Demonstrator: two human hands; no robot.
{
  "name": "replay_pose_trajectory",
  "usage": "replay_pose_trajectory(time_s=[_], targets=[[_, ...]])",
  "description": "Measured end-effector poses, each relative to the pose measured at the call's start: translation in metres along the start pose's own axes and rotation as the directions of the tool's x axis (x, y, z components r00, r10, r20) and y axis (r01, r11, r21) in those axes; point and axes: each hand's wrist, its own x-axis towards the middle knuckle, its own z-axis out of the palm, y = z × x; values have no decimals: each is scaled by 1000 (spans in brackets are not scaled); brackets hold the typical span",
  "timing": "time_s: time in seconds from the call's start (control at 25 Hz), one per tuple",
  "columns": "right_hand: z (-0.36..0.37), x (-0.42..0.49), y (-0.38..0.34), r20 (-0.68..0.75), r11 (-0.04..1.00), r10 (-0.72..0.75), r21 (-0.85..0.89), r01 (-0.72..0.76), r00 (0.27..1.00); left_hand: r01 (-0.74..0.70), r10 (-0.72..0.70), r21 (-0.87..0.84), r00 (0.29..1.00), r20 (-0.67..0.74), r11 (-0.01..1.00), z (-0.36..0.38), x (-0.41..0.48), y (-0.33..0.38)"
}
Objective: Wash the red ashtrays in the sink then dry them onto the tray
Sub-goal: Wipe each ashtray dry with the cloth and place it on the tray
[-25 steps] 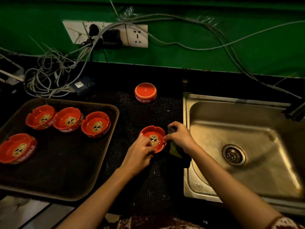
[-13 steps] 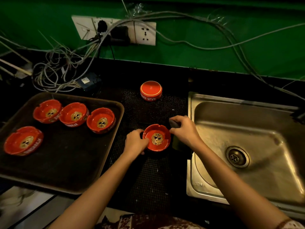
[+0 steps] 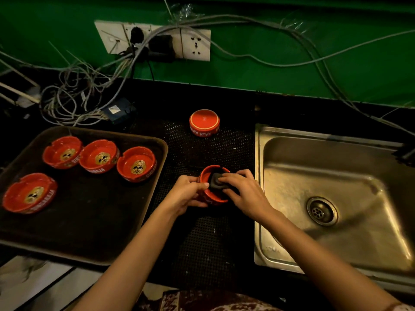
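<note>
My left hand point(image 3: 186, 194) grips a red ashtray point(image 3: 207, 176) by its left rim, tilted above the black mat. My right hand point(image 3: 243, 190) presses a dark cloth point(image 3: 215, 181) into the ashtray's bowl with its fingers. Several red ashtrays stand upright on the dark tray point(image 3: 89, 221) at the left, among them one point(image 3: 137, 163) nearest the mat and one point(image 3: 30, 193) at the front left. Another red ashtray point(image 3: 204, 122) lies upside down at the back of the mat. The steel sink point(image 3: 336, 176) is at the right, with nothing in it.
A black perforated mat point(image 3: 202, 243) covers the counter between tray and sink. Tangled grey cables point(image 3: 74, 97) and a power adapter point(image 3: 118, 111) lie behind the tray. Wall sockets point(image 3: 195, 44) sit on the green wall. The sink drain point(image 3: 321, 211) is uncovered.
My right hand has brought the dark cloth from beside the ashtray into its bowl. My left hand has lifted and tilted the ashtray.
</note>
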Motion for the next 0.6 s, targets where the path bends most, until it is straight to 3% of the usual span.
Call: replay_pose_trajectory(time_s=[0.12, 0.36, 0.6], targets=[[8, 8, -20, -27, 998, 14, -66, -16, 1000, -15, 28, -113, 993, 112, 994, -8, -5, -8], [2, -5, -29, 167, 971, -155, -154, 181, 974, -105, 117, -143, 990, 80, 984, -6, -2, -12], [0, 4, -17, 60, 910, -97, -399, 113, 994, -84, 91, -97, 994, 67, 992, -6, 0, -13]])
